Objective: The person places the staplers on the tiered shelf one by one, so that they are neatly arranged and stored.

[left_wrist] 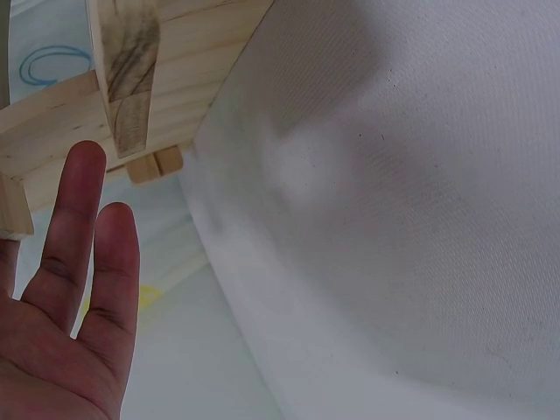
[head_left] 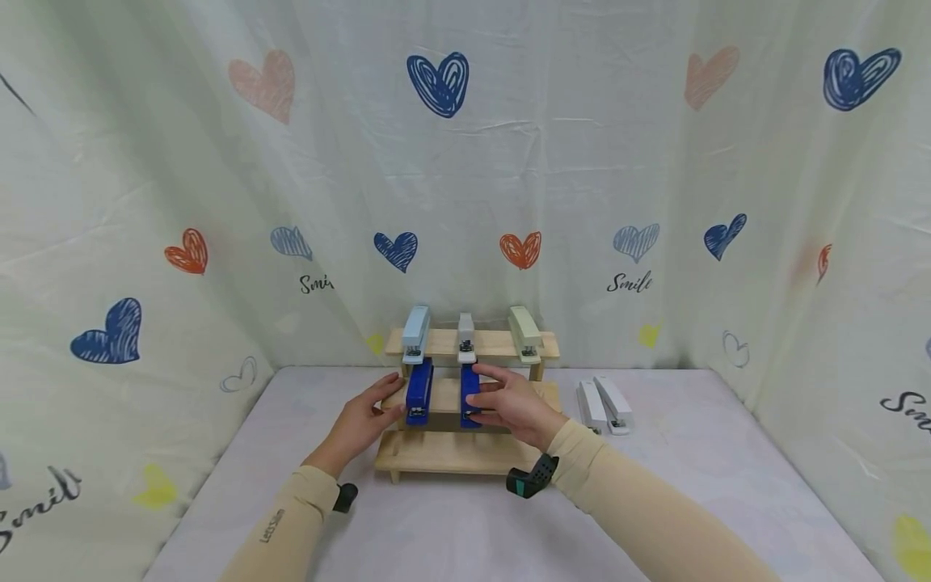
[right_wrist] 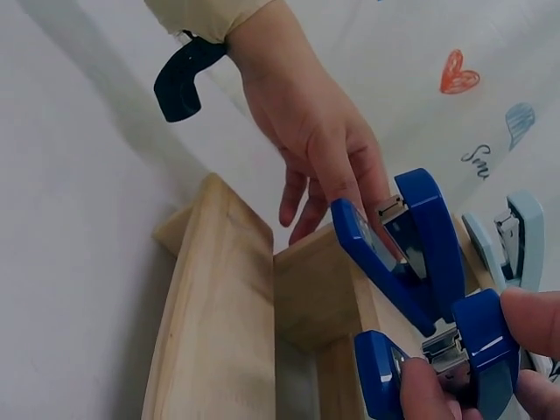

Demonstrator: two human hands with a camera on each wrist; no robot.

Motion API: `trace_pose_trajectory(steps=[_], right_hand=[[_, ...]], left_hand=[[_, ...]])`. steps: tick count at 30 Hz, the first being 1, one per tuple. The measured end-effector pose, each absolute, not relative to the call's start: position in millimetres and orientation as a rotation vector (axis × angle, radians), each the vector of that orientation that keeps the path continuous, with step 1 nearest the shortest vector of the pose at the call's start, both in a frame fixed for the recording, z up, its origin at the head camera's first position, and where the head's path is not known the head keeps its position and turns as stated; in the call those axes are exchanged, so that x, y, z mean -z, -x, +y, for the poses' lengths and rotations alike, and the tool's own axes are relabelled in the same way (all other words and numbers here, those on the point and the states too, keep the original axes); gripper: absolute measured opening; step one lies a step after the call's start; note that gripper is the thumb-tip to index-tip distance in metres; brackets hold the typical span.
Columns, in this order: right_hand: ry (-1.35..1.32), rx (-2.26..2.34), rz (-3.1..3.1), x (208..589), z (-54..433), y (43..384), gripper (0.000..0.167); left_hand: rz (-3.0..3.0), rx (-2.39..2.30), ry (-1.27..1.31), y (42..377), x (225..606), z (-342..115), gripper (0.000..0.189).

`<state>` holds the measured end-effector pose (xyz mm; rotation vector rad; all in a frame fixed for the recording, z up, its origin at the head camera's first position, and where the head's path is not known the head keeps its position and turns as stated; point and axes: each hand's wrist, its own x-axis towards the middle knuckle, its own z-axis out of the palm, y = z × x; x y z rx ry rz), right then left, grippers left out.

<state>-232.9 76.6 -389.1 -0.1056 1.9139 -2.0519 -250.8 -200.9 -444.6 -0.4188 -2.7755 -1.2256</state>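
Rack [head_left: 436, 451] of pale wood w/ 3 stepped tiers stands on a white desk [head_left: 727, 469], in front of a curtain [head_left: 480, 162] printed w/ hearts. Left blue stapler [head_left: 419, 392] & right blue stapler [head_left: 469, 394] are side by side at the mid tier [head_left: 445, 396], a gap btwn them, noses twd viewer & jutting past its front edge. R hand [head_left: 518, 408] pinches the right blue stapler btwn thumb & fingers. L hand [head_left: 360, 420] is at the rack's left end, fingers extended & apart, just beside the left blue stapler; can't tell for sure if its thumb touches it. Top tier [head_left: 494, 343], L to R: light-blue stapler [head_left: 416, 330], grey stapler [head_left: 466, 333], pale-green stapler [head_left: 524, 331]. On desk, R of rack: two white staplers [head_left: 613, 402], nearly parallel.
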Motion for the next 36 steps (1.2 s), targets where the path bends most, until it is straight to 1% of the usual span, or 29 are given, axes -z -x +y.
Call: trace_pose_trajectory(steps=[27,36], right_hand=[[0.122,2.049,1.918,389.5,76.9,234.6,0.064],[0.134,1.990,2.010,390.9,78.3,234.7,0.064]], left_hand=[[-2.775,1.225,0.428,250.8,444.2,-200.0,0.055],[-2.780,1.225,0.406,252.7,446.8,-200.7,0.056]])
